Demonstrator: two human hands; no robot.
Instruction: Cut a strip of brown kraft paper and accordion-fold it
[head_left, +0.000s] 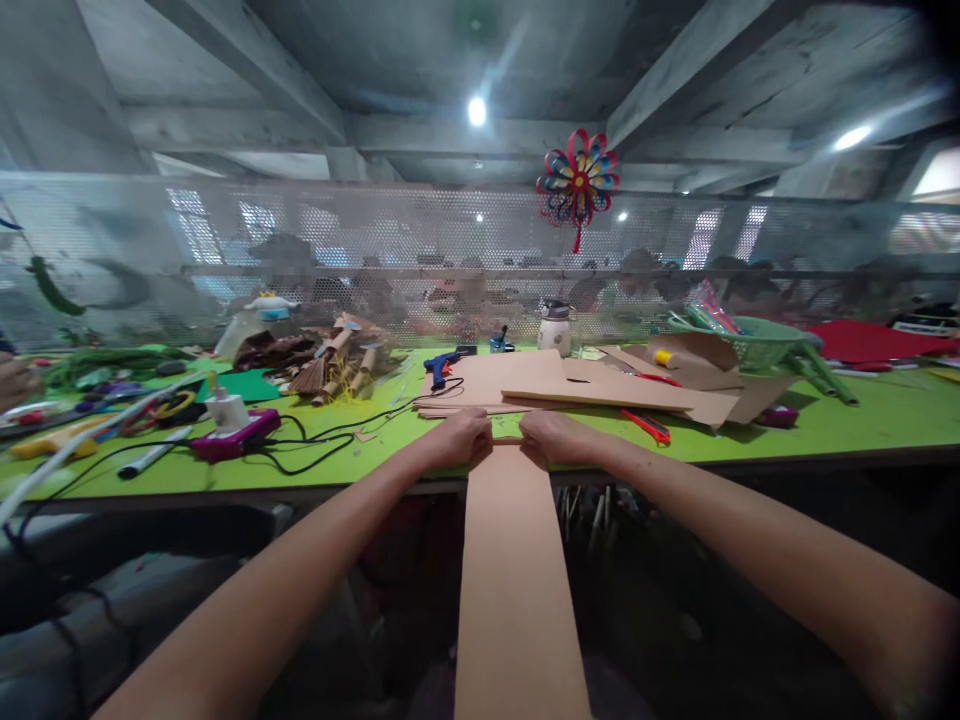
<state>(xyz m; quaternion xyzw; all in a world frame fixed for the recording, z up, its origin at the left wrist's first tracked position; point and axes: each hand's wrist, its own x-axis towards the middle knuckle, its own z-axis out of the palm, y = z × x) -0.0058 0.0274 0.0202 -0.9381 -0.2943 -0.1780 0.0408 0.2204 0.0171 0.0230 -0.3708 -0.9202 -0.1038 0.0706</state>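
Observation:
A long strip of brown cardboard [517, 580] runs from the table edge down toward my body. My left hand [466, 437] grips its far left corner, fingers curled closed. On the far right corner my right hand [545, 437] is closed in the same way. The strip's far end looks bent or folded between both hands, though the fingers partly hide it. Just beyond lie stacked cardboard sheets [487, 378], with a narrower cardboard piece [592, 391] on top. A blue glue gun [439, 370] rests at the stack's left. A red utility knife [646, 427] lies to the right.
On the green table [390, 440], a purple power strip [236, 434] with black cables sits left. Brown paper crafts [337, 365] lie behind it. A white flask [555, 328] and a green basket [772, 343] stand farther back. A perforated metal screen [420, 230] closes the table's far side.

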